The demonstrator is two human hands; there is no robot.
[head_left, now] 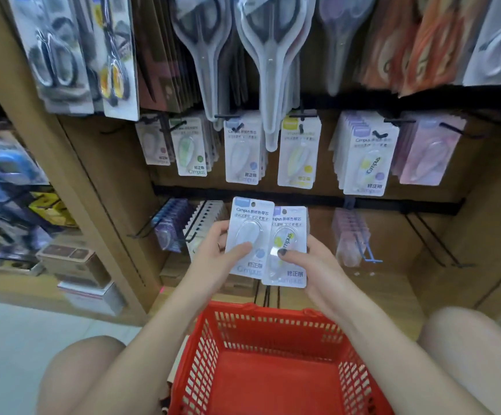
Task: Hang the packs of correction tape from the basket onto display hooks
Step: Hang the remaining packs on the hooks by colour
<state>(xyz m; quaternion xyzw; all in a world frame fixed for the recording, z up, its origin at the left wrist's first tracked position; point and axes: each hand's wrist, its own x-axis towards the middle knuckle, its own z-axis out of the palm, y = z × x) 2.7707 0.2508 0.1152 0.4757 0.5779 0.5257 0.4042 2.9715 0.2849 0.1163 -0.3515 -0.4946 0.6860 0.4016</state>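
My left hand (217, 253) grips a white pack of correction tape with a blue header (247, 229), thumb across its front. My right hand (306, 262) holds a second pack with a yellow-green tape inside (288, 235), thumb pressed on its blister. The left pack overlaps the right one's edge. Both are held upright above the red plastic basket (210, 339), whose inside shows no packs. Matching packs hang on display hooks above: a blue-dot row (241, 151), a yellow row (298, 151) and a purple-dot row (367, 157).
Scissors in clear packs (268, 55) hang on the top row. Lower hooks carry more packs at left (171, 223) and pink ones at right (351, 235). A bare hook (435, 241) sticks out at lower right. My knees flank the basket.
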